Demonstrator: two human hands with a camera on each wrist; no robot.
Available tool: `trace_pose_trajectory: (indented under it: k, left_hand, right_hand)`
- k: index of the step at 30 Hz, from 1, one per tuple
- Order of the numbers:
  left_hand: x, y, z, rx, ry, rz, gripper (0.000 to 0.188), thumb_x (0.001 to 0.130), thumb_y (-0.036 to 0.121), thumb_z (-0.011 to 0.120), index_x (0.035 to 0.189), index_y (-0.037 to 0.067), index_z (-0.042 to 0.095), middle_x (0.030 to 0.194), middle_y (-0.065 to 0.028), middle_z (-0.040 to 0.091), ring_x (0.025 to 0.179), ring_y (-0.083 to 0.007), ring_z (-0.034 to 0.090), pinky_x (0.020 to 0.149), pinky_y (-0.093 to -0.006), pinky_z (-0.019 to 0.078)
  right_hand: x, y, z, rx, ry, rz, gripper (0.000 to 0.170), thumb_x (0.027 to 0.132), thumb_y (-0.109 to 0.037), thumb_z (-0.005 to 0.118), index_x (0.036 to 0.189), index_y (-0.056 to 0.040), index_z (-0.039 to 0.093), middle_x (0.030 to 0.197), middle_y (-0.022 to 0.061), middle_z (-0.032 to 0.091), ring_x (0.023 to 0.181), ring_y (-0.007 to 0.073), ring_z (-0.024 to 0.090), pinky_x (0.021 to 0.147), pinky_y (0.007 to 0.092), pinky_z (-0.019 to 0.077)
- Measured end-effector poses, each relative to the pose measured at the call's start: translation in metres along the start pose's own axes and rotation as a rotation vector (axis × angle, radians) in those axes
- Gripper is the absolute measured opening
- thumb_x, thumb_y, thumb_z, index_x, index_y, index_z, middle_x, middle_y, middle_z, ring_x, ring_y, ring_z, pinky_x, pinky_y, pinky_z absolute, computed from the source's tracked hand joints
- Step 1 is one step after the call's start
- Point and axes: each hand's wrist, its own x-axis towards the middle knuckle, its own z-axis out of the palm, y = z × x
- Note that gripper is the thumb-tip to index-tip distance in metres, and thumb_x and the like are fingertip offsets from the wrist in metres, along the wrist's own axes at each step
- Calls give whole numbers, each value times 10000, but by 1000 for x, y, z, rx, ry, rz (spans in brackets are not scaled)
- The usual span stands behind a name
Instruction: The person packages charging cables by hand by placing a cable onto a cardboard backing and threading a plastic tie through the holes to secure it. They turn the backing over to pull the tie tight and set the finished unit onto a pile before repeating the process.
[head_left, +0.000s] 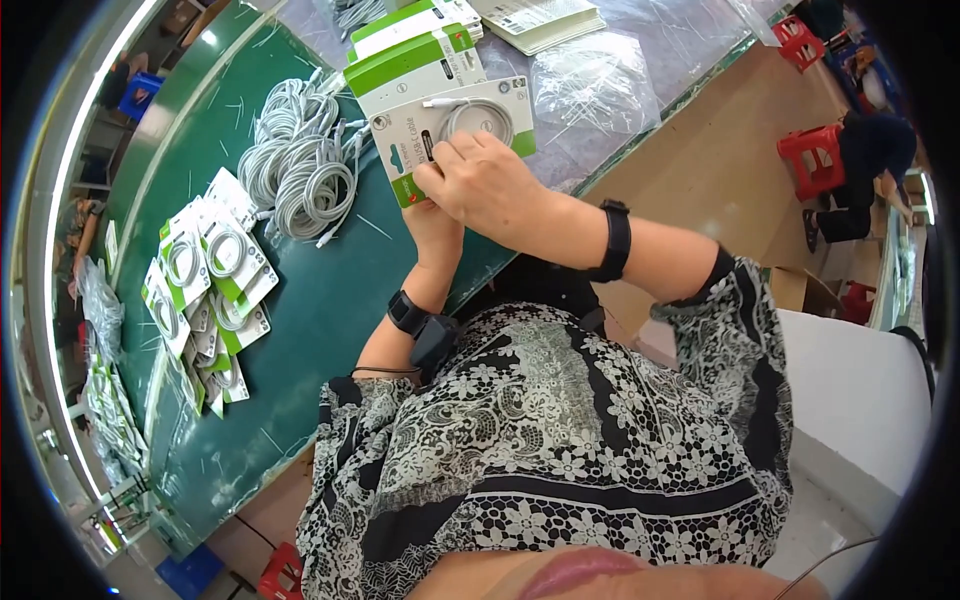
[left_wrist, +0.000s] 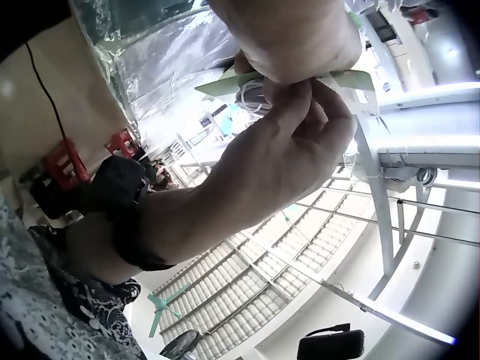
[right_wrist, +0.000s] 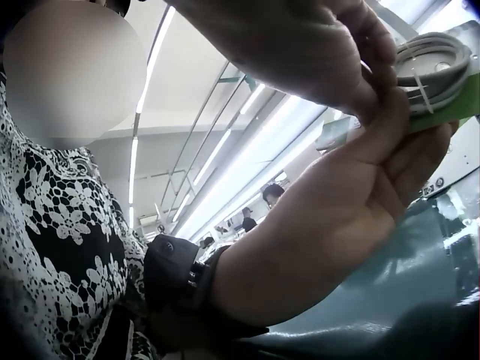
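Note:
A white and green cable card (head_left: pixel 405 135) with a coiled grey-white cable (head_left: pixel 512 125) on its front is held up over the table's front edge. My left hand (head_left: pixel 437 232) grips the card's lower edge from beneath; its fingers (right_wrist: pixel 424 154) lie behind the card, mostly hidden in the head view. In front of the card is my right hand (head_left: pixel 490 190), its curled fingers pinching at the card just below the coil. A thin clear tie (right_wrist: pixel 421 88) crosses the cable in the right wrist view. Both hands' fingertips meet closely there.
Loose coiled cables (head_left: pixel 300 160) lie heaped on the green table (head_left: pixel 330 300). Several carded cables (head_left: pixel 205 290) are piled at the left. More green and white cards (head_left: pixel 410 70) are stacked behind the hands, beside a clear plastic bag (head_left: pixel 595 85) of thin strips.

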Motion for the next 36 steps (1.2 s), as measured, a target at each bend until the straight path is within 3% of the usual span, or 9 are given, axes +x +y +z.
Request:
trace_pose_trajectory:
  k: [4, 9, 14, 18, 22, 36]
  left_hand:
    - [-3, -20, 1, 199, -85, -138, 251, 816, 91, 700, 1034, 25, 595, 1021, -42, 648, 904, -144, 627, 740, -284, 500]
    - [2, -35, -8, 239, -89, -69, 235, 865, 116, 660, 1077, 42, 589, 1056, -33, 635, 906, -129, 618, 732, -281, 506]
    - [13, -30, -5, 110, -122, -123, 234, 872, 114, 652, 1086, 43, 587, 1064, -35, 633, 913, -129, 618, 733, -280, 506]
    - [2, -21, -19, -23, -117, -176, 234, 877, 112, 645, 1093, 44, 585, 1071, -37, 631, 918, -130, 618, 734, -280, 507]
    - [2, -13, -9, -146, -118, -237, 234, 883, 110, 638, 1100, 46, 584, 1077, -39, 629, 924, -131, 617, 735, -279, 508]
    - [6, 4, 3, -631, -141, -456, 234, 901, 105, 615, 1125, 49, 579, 1100, -46, 622, 943, -133, 617, 737, -277, 510]
  right_hand:
    - [7, -5, 5, -72, -4, -52, 108, 725, -172, 584, 781, -80, 569, 724, 41, 544, 739, 179, 543, 640, 296, 407]
    - [18, -16, 14, -105, 16, -23, 106, 721, -177, 585, 740, -73, 584, 709, 40, 550, 725, 175, 551, 604, 287, 405]
    - [24, -36, 15, -102, 14, -4, 106, 717, -166, 581, 756, -68, 569, 714, 24, 522, 722, 161, 541, 599, 272, 408]
    - [24, -26, 16, 29, 133, 13, 107, 721, -166, 576, 772, -74, 561, 732, 24, 520, 705, 157, 543, 594, 266, 406]
    - [22, -26, 13, 17, 3, -8, 100, 749, -167, 568, 778, -73, 582, 726, 28, 561, 713, 163, 574, 591, 286, 427]
    - [19, -52, 24, 73, 146, -30, 99, 727, -149, 570, 758, -74, 513, 754, 44, 514, 729, 173, 554, 643, 289, 445]
